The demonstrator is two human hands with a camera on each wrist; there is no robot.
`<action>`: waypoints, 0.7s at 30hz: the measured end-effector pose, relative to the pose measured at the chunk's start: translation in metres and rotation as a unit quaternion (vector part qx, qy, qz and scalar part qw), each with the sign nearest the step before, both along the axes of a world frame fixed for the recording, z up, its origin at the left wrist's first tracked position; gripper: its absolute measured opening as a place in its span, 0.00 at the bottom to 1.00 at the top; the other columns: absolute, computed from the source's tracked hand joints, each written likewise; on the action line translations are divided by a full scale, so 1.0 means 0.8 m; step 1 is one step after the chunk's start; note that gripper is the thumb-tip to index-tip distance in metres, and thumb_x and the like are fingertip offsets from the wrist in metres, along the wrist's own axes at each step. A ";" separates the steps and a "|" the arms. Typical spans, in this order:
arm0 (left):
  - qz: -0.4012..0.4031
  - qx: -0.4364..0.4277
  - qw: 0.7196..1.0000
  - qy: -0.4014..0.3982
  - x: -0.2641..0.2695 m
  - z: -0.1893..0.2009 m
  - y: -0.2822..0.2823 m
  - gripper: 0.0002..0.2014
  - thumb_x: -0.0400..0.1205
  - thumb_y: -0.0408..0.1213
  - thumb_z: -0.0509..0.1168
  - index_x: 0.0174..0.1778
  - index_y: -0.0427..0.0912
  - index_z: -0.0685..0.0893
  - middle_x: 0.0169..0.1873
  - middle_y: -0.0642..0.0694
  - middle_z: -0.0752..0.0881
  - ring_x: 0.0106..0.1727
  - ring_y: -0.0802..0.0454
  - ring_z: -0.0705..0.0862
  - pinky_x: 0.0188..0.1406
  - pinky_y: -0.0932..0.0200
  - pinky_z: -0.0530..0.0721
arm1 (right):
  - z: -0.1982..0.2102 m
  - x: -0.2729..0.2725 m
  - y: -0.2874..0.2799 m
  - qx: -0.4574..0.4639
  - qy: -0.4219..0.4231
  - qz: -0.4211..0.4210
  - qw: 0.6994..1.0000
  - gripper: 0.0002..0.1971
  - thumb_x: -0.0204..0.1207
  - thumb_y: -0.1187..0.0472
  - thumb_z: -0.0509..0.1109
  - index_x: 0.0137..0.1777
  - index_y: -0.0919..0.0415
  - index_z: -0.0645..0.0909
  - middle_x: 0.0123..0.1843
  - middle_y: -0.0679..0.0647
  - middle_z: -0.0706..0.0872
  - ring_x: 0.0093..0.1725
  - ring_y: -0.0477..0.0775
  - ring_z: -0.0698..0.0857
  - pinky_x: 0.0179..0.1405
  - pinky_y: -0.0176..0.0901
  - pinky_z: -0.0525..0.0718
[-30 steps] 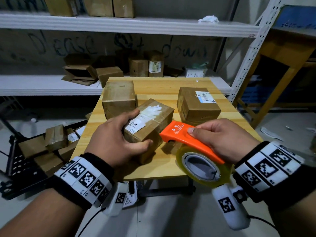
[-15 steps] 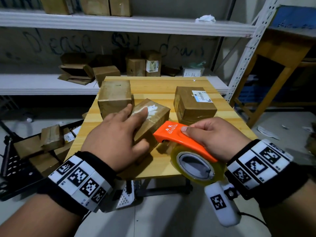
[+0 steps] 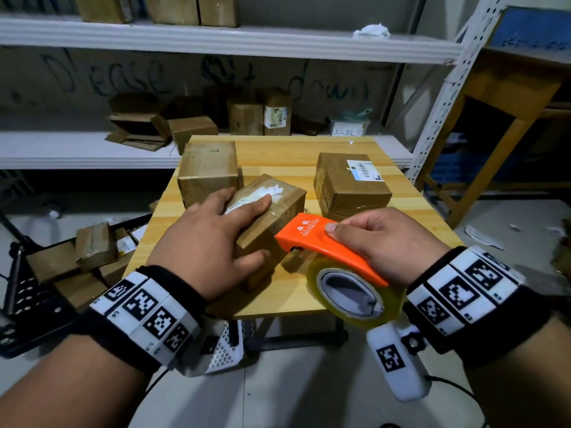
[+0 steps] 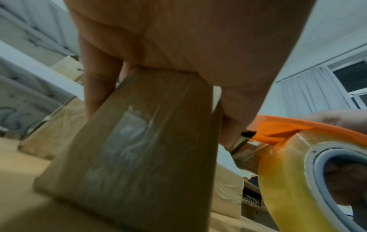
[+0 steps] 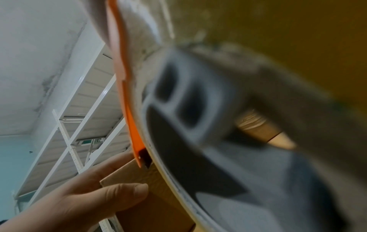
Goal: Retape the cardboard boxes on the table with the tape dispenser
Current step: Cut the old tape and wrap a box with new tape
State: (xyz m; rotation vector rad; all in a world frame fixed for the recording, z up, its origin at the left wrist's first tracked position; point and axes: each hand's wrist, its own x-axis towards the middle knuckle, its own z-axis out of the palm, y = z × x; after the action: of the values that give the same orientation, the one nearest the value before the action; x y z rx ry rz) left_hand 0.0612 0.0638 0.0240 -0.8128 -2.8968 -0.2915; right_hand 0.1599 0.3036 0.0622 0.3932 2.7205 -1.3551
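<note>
Three cardboard boxes stand on the wooden table (image 3: 278, 149). My left hand (image 3: 216, 239) holds the middle box (image 3: 287, 196), fingers laid over its labelled top and thumb pressed on the near side face. The left wrist view shows that box (image 4: 139, 149) clasped between fingers and thumb. My right hand (image 3: 380, 239) grips the orange tape dispenser (image 3: 309, 233), whose yellowish tape roll (image 3: 352, 291) hangs over the table's near edge. The dispenser's nose (image 4: 278, 130) sits against the box's near right side, beside my left thumb (image 5: 111, 196).
A taller box (image 3: 210, 171) stands at the back left, touching the middle one. A labelled box (image 3: 349, 186) sits to the right. White shelves (image 3: 92, 149) with more boxes run behind. A black cart (image 3: 77, 257) of boxes is at the left, and a wooden frame (image 3: 509, 118) at the right.
My left hand has slid from the box's near corner up onto its top, fingers stretched over the label. The dispenser has moved a little closer to the box's side.
</note>
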 end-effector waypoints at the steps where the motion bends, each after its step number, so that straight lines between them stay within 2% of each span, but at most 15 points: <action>1: 0.004 0.005 1.000 0.004 -0.001 0.000 -0.001 0.43 0.75 0.73 0.64 0.85 0.81 0.52 0.87 0.47 0.64 0.80 0.38 0.73 0.78 0.42 0.76 | -0.001 0.000 0.000 -0.001 0.003 0.002 1.000 0.20 0.83 0.37 0.69 0.45 0.51 0.92 0.36 0.51 0.95 0.36 0.51 0.94 0.53 0.57 0.92; 5: 0.017 0.033 0.999 -0.001 -0.005 0.002 0.001 0.41 0.74 0.74 0.61 0.85 0.78 0.59 0.83 0.48 0.70 0.77 0.40 0.77 0.73 0.43 0.80 | -0.005 -0.003 0.001 -0.002 0.024 0.006 1.000 0.19 0.83 0.37 0.69 0.46 0.51 0.92 0.36 0.50 0.95 0.35 0.50 0.93 0.52 0.57 0.91; 10: 0.036 0.107 0.993 -0.037 -0.011 0.001 -0.004 0.38 0.76 0.66 0.69 0.84 0.75 0.65 0.81 0.51 0.72 0.75 0.46 0.77 0.69 0.46 0.80 | -0.011 -0.006 0.001 -0.024 0.063 0.001 0.998 0.17 0.82 0.37 0.69 0.51 0.48 0.92 0.40 0.50 0.95 0.40 0.53 0.95 0.56 0.63 0.92; 13: 0.035 0.166 0.983 -0.066 -0.014 0.001 -0.007 0.37 0.76 0.63 0.72 0.83 0.75 0.68 0.76 0.53 0.74 0.72 0.50 0.77 0.64 0.50 0.79 | -0.010 -0.007 -0.002 -0.031 0.078 0.004 0.996 0.17 0.83 0.37 0.68 0.52 0.48 0.92 0.41 0.50 0.96 0.42 0.54 0.95 0.57 0.64 0.92; 17: 0.037 0.186 0.980 -0.062 -0.011 -0.002 -0.005 0.37 0.76 0.65 0.71 0.83 0.74 0.69 0.74 0.54 0.76 0.70 0.51 0.78 0.67 0.47 0.82 | -0.008 -0.004 0.001 -0.044 0.089 0.000 0.995 0.17 0.84 0.40 0.69 0.48 0.50 0.93 0.38 0.52 0.95 0.38 0.54 0.94 0.51 0.58 0.91; 21: 0.042 0.178 0.981 -0.070 -0.009 0.000 -0.004 0.38 0.76 0.62 0.71 0.84 0.73 0.68 0.77 0.52 0.75 0.73 0.49 0.77 0.69 0.45 0.81 | -0.005 0.003 0.006 -0.041 0.084 0.001 0.996 0.17 0.83 0.40 0.69 0.49 0.50 0.93 0.39 0.52 0.95 0.38 0.54 0.94 0.49 0.55 0.91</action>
State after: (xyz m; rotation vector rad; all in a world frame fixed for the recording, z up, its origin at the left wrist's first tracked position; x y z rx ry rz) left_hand 0.0544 0.0606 0.0241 -0.6290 -2.8643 -0.8581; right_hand 0.1626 0.3087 0.0584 0.2832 2.7836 -1.5598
